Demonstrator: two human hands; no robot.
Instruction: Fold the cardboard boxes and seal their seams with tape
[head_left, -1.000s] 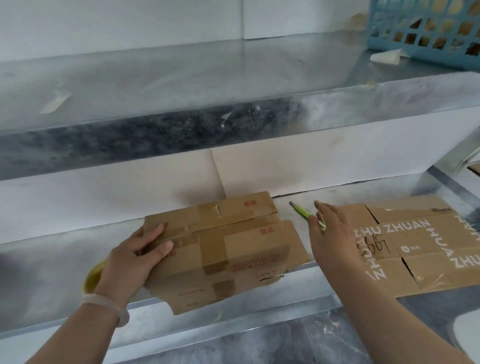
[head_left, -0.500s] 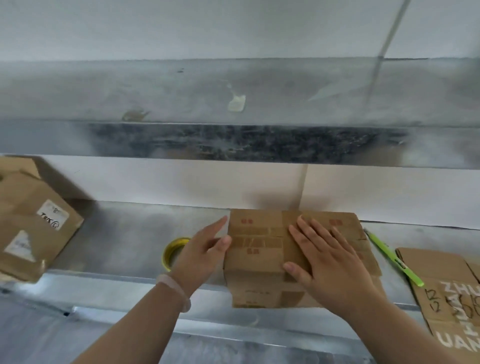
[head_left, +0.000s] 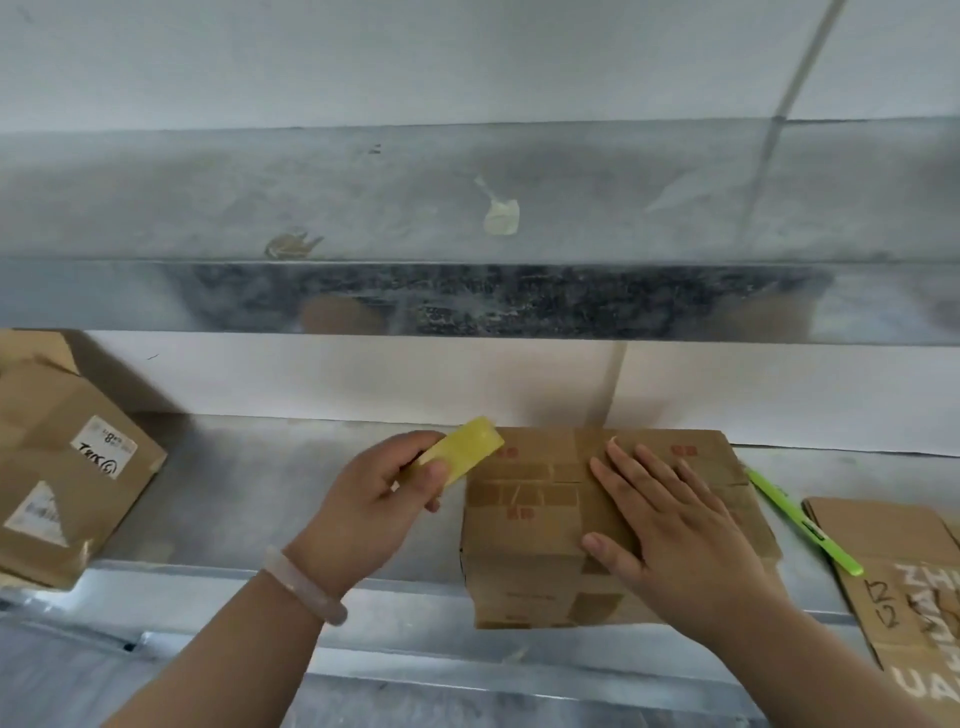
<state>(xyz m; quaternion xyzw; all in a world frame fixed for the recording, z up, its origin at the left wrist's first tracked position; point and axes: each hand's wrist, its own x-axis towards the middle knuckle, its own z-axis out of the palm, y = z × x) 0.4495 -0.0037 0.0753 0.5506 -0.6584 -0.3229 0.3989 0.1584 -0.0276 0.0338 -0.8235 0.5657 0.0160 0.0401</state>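
A small brown cardboard box (head_left: 524, 525) with old tape strips and red print stands folded at the front of the metal shelf (head_left: 270, 499). My right hand (head_left: 670, 525) lies flat on its top, fingers spread. Just left of the box, my left hand (head_left: 374, 506) holds a yellow tape roll (head_left: 465, 454) lifted off the shelf, seen edge-on and tilted toward the box's top left corner.
A green utility knife (head_left: 800, 522) lies on the shelf right of the box. Flattened cardboard with white letters (head_left: 904, 587) sits at the far right. Larger labelled boxes (head_left: 62, 467) stand at the left. A second metal shelf (head_left: 467, 296) overhangs above.
My left hand has picked the yellow tape roll up from the shelf and raised it beside the box. The right hand stays pressed on the box top.
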